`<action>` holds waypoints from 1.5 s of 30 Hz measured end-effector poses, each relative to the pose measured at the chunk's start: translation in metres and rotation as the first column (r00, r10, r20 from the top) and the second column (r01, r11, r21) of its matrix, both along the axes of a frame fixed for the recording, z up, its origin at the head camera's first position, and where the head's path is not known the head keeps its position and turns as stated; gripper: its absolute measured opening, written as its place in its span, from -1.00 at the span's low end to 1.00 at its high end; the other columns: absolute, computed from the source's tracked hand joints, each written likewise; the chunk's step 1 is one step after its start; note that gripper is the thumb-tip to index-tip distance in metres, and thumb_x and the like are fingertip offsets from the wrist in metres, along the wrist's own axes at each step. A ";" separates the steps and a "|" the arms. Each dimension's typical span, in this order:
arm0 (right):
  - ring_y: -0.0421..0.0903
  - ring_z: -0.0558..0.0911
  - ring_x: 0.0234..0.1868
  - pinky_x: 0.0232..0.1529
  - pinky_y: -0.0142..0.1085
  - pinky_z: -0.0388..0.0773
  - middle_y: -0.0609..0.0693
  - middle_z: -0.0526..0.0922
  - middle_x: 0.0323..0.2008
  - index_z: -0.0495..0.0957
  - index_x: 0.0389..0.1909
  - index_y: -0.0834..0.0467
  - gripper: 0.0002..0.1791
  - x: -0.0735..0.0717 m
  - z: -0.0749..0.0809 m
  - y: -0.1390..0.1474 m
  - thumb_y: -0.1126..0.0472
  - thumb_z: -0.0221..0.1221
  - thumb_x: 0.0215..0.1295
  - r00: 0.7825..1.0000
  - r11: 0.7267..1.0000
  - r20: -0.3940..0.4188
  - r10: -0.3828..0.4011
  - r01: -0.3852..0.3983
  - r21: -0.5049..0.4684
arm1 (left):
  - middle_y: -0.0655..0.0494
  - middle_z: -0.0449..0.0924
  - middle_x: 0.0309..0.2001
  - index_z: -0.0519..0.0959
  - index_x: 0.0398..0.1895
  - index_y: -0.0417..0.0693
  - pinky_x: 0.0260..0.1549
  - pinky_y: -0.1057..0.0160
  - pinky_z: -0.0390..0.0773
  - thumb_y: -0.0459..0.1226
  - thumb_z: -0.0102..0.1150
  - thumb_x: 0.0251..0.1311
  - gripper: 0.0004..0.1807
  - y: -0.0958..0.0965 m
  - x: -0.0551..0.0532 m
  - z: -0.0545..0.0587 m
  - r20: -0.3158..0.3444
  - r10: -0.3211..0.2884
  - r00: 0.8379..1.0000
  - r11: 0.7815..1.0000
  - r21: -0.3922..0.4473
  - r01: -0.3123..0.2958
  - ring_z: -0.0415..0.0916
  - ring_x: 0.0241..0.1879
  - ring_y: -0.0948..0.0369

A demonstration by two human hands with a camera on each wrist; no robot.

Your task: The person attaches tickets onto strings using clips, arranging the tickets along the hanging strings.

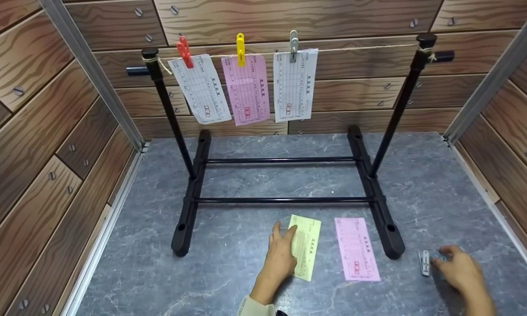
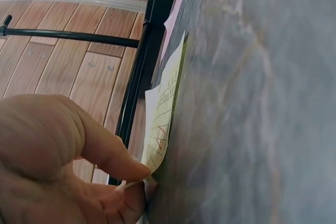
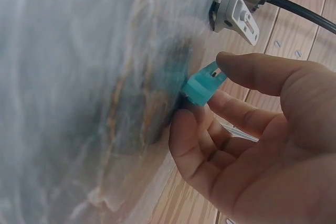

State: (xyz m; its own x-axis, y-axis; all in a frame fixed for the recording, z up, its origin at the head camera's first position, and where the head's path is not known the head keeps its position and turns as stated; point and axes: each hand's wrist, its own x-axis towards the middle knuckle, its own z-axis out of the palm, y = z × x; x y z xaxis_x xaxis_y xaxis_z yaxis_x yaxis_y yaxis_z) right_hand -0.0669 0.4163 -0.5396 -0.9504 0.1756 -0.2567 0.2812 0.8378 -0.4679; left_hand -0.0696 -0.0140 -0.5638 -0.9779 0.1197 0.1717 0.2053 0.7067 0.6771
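Note:
My left hand (image 1: 279,258) is at the left edge of a yellow printed paper slip (image 1: 308,245) on the table. In the left wrist view the thumb and fingers pinch the slip's near edge, which curls up a little. At the far right, my right hand (image 1: 463,273) has its thumb and fingers around a teal clothespin (image 3: 202,86) at the tabletop. Just left of that hand lies a grey-white clothespin (image 1: 425,263), untouched. A pink slip (image 1: 357,249) lies flat between the yellow slip and the rack's right foot.
A black rack (image 1: 285,200) stands on the grey marbled table (image 1: 149,272). From its string hang a white slip on a red clothespin (image 1: 184,52), a pink slip on a yellow clothespin (image 1: 240,49) and a white slip on a grey clothespin (image 1: 293,46). Wood-patterned walls enclose the table.

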 end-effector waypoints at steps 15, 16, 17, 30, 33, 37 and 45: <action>0.51 0.45 0.07 0.03 0.27 0.41 0.56 0.47 0.08 0.34 0.15 0.59 -0.37 0.001 0.004 -0.003 0.10 0.18 0.35 0.998 0.998 0.026 -0.057 0.058 -0.015 | -0.11 0.64 0.02 0.63 0.07 -0.39 0.10 0.08 0.52 -0.69 -0.15 -0.17 -0.36 -0.023 -0.010 0.010 0.096 -0.102 0.990 0.953 0.295 0.070 0.56 0.03 0.03; 0.51 0.45 0.07 0.03 0.27 0.41 0.56 0.47 0.08 0.34 0.15 0.59 -0.37 0.001 0.004 -0.003 0.11 0.18 0.35 0.997 0.998 0.025 -0.068 0.068 -0.015 | -0.11 0.64 0.04 0.62 0.10 -0.38 0.12 0.07 0.51 -0.68 -0.16 -0.15 -0.35 -0.023 -0.011 0.010 0.104 -0.108 0.989 0.950 0.305 0.072 0.55 0.06 0.02; 0.50 0.46 0.06 0.03 0.26 0.41 0.55 0.47 0.08 0.35 0.16 0.58 -0.37 0.001 0.004 -0.003 0.11 0.18 0.34 0.997 0.997 0.021 -0.080 0.080 -0.018 | -0.11 0.63 0.06 0.61 0.13 -0.37 0.13 0.06 0.50 -0.68 -0.17 -0.13 -0.34 -0.023 -0.011 0.011 0.115 -0.113 0.987 0.946 0.318 0.072 0.54 0.08 0.02; 0.38 0.54 -0.04 -0.12 0.16 0.50 0.54 0.48 0.04 0.37 0.23 0.53 -0.40 0.003 0.009 -0.005 0.14 0.19 0.38 0.990 0.984 -0.027 -0.141 0.137 -0.117 | -0.08 0.48 0.26 0.48 0.33 -0.30 -0.01 0.26 0.47 -0.69 -0.13 -0.05 -0.26 -0.027 -0.024 0.021 0.082 -0.212 0.974 0.880 0.449 0.154 0.44 0.11 0.12; 0.32 0.57 -0.09 -0.20 0.06 0.53 0.51 0.52 0.00 0.38 0.22 0.52 -0.40 0.004 0.011 -0.006 0.12 0.19 0.38 0.990 0.985 -0.053 -0.131 0.124 -0.121 | -0.09 0.41 0.32 0.42 0.38 -0.30 -0.06 0.30 0.47 -0.70 -0.13 -0.07 -0.21 -0.028 -0.028 0.026 0.079 -0.234 0.969 0.867 0.469 0.171 0.42 0.09 0.12; 0.27 0.61 -0.12 -0.28 -0.08 0.54 0.42 0.59 -0.08 0.39 0.22 0.51 -0.42 0.005 0.016 -0.007 0.13 0.19 0.39 0.988 0.986 -0.106 -0.110 0.096 -0.134 | -0.11 0.28 0.43 0.32 0.46 -0.29 0.09 0.24 0.44 -0.72 -0.15 -0.09 -0.14 -0.029 -0.033 0.033 0.059 -0.266 0.962 0.858 0.469 0.209 0.34 0.23 0.08; 0.45 0.49 0.10 -0.10 0.12 0.57 0.49 0.48 0.08 0.32 0.31 0.48 -0.39 0.008 0.029 -0.010 0.10 0.13 0.46 0.987 0.983 -0.142 -0.080 0.054 -0.178 | -0.11 0.13 0.51 0.20 0.55 -0.14 0.28 0.11 0.32 -0.74 -0.17 -0.10 -0.02 -0.030 -0.046 0.052 0.006 -0.315 0.949 0.851 0.445 0.279 0.12 0.44 0.00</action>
State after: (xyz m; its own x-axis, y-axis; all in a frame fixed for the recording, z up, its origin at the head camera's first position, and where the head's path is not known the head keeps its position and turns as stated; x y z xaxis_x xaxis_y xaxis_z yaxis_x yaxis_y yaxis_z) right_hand -0.0592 0.4062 -0.5110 -0.9677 0.2053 -0.1466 0.2509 0.7224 -0.6443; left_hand -0.1151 -0.0443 -0.5117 -0.9197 0.3372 0.2010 0.2938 0.2516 0.9222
